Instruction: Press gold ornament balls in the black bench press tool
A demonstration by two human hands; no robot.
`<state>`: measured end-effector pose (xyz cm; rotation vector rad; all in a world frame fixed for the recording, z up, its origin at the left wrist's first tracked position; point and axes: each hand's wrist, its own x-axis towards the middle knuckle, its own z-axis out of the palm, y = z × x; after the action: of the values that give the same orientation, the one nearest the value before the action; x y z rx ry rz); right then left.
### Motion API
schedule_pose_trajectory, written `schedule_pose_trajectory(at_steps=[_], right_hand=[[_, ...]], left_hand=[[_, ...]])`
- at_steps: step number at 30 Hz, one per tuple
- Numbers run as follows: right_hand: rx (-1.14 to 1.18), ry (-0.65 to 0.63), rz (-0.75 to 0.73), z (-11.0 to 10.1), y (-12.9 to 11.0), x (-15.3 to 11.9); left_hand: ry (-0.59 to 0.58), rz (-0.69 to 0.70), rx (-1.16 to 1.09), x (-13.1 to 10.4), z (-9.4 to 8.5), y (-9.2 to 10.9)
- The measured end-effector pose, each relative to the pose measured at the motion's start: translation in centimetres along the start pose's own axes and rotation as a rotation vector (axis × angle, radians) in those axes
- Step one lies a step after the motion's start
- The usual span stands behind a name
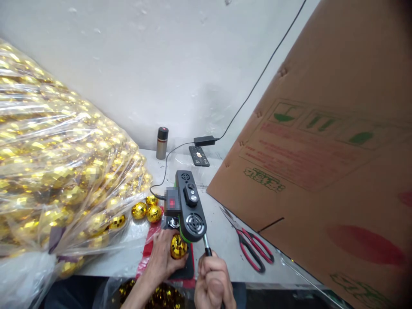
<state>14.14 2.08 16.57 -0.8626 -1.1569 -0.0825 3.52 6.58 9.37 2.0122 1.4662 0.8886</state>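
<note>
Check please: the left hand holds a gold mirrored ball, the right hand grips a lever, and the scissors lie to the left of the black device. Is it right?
No: the head view shows the scissors to the right of the black device. The left hand does hold a gold ball, and the right hand grips a lever.

Bright, cool, even light, source out of view; white wall [144, 64] pale and a bit washed out, with a soft dim patch toward one o'clock of center. Hard glints and glare on clear plastic bag [80, 167] at nine o'clock, small sparkles on gold mirrored ball [178, 246] at six; carton [309, 163] at three is duller, its print soft. Wide-angle stretch toward the edges, dark corner at one to two o'clock, small pixelated block just below center, middle fairly sharp.
</note>
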Motion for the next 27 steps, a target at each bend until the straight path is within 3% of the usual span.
schedule_pose_trajectory(at_steps=[7,15,18,20,23,27], right_hand=[[-0.043,-0.04,-0.045,-0.3,0.6,-1.2],[-0.079,-0.244,-0.181,-2.0,2.7,-1.7],[-0.098,-0.265,-0.169,-2.3,1.1,0.2],[-0.069,-0.259,-0.07,-2.2,-0.8,2.4],[-0.019,-0.31,0.078,-1.8,-3.4,5.9],[-0.019,-0.366,0.079,-1.3,-4.8,7.9]], left_hand=[[0.008,-0.01,-0.002,0.2,0.0,0.1],[0.02,0.003,-0.024,0.2,-0.1,-0.3],[0.024,0.012,-0.026,0.4,-0.4,-0.3],[0.025,0.014,-0.022,0.0,-0.5,-0.2],[0.03,0.049,-0.014,-1.9,-0.8,-0.5],[0.028,0.165,0.037,-5.2,-2.5,-2.3]])
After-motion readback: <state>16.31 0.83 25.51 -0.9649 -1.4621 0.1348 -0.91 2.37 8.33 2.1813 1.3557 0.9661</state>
